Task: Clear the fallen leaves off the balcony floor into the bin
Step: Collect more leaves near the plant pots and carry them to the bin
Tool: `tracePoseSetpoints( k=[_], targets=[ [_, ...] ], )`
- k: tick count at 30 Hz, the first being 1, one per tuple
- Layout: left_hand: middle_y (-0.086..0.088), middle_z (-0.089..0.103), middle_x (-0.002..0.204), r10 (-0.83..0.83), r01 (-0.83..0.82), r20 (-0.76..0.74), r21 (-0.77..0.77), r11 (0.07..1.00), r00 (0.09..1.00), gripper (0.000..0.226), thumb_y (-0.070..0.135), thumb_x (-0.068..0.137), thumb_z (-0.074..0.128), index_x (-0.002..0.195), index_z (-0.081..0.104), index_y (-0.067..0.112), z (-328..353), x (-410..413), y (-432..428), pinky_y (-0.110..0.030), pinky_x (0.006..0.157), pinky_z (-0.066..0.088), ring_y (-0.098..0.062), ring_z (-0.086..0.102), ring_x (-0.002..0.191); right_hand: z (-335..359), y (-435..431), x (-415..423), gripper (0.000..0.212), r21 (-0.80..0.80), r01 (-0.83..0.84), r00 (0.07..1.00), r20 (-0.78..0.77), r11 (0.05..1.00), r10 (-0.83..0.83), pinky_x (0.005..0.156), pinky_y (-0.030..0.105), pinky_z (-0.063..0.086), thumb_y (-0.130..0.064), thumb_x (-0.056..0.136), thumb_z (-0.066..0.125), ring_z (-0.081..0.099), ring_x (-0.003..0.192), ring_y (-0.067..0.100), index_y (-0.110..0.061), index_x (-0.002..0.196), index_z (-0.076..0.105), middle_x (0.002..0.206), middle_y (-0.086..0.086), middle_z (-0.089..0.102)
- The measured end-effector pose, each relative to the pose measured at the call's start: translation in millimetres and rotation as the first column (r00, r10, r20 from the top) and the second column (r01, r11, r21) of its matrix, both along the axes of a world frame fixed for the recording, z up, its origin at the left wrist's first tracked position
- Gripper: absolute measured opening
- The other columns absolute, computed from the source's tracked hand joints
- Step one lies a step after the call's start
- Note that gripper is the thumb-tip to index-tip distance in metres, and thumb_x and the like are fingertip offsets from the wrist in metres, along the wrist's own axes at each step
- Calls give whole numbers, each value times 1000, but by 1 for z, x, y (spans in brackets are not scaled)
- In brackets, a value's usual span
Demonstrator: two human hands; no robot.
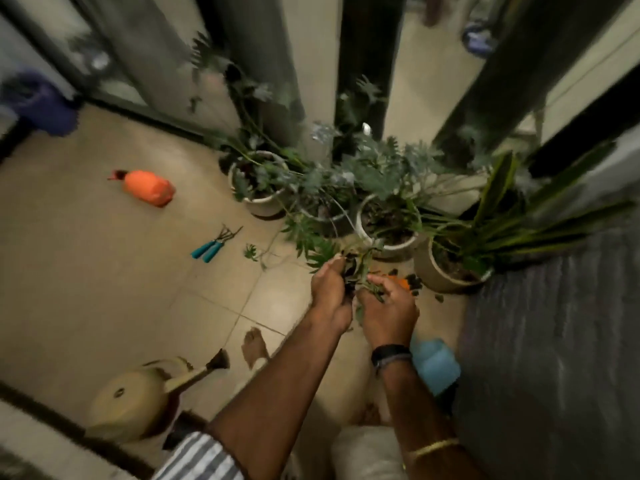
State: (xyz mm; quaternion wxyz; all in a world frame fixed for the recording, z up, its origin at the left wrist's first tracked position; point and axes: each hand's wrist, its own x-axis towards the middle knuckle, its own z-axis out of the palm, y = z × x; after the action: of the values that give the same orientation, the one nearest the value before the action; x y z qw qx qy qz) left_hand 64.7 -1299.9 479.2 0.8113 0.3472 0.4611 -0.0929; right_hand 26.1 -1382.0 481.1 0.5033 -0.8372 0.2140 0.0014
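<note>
Lying across the balcony floor, near the pots at its far right edge, loose fallen leaves are waiting. Both the left hand and right hand are clenching a leafy bunch together above the tiles. Being light, limp and crumbly, it is probably best gathered by the stems, cupped loosely.

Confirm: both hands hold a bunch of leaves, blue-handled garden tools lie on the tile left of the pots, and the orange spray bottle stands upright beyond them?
One error: the orange spray bottle lies on its side on the tile, not upright, as the head view shows. The rest stands: left hand and right hand both grip the bunch of leaves, and the blue-handled garden tools lie left of the pots.
</note>
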Motion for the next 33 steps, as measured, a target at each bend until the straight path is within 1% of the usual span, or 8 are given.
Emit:
tracePoseSetpoints(
  k=[3,5,14,17,21,26,30,33],
  targets=[
    [-19,70,103,136,-136,6,-19,990,991,31,14,101,50,124,60,-4,48,-14,60,-29,63,56,-25,67,77,44,53,-3,25,49,-114,993,-15,992,114,94,42,52,-8,75,77,64,100,18,-22,95,76,95,-14,67],
    [-20,69,103,213,-213,-12,-24,977,977,34,15,100,53,127,58,-5,71,-23,102,-31,65,55,-26,67,75,65,93,-4,26,44,-215,977,3,976,215,90,43,54,-10,72,78,66,97,18,-26,93,76,98,-6,72],
    [-10,69,83,501,-501,71,-11,865,863,14,14,100,53,104,64,6,120,-47,303,-23,48,47,-19,65,64,120,296,13,22,81,-548,835,-7,833,550,67,19,48,-10,73,79,67,82,14,-29,80,72,81,-8,71],
    [-10,69,87,571,-574,104,-2,819,814,17,13,100,52,110,64,6,130,-48,364,-27,57,49,-21,65,70,128,361,16,19,94,-603,798,36,793,602,75,27,55,-10,72,78,69,83,13,-26,79,73,82,-9,73],
    [-4,70,68,676,-680,125,-11,733,726,14,10,100,51,97,64,10,138,-43,440,-19,43,48,-14,65,50,134,444,29,22,89,-685,728,53,723,683,80,33,57,-11,72,77,67,82,9,-32,76,71,76,-18,69],
    [-12,68,88,756,-762,141,-12,647,640,20,6,98,50,112,65,5,139,-16,546,-24,51,54,-21,65,66,128,554,68,16,95,-778,628,87,621,773,75,41,59,-24,67,75,69,78,13,-28,82,76,80,-13,73],
    [-13,69,91,802,-809,161,-33,586,575,19,7,101,47,101,66,5,142,23,635,-27,54,54,-23,66,72,133,648,116,19,96,-821,570,98,562,816,76,40,59,-19,68,77,69,80,17,-26,85,77,86,-6,74],
    [-17,68,98,822,-833,181,-29,552,539,24,8,102,46,117,63,-1,148,54,700,-28,52,55,-25,65,76,138,714,151,21,93,-854,519,110,512,847,78,40,59,-21,66,77,69,83,15,-28,86,77,88,-9,74]
  ],
)
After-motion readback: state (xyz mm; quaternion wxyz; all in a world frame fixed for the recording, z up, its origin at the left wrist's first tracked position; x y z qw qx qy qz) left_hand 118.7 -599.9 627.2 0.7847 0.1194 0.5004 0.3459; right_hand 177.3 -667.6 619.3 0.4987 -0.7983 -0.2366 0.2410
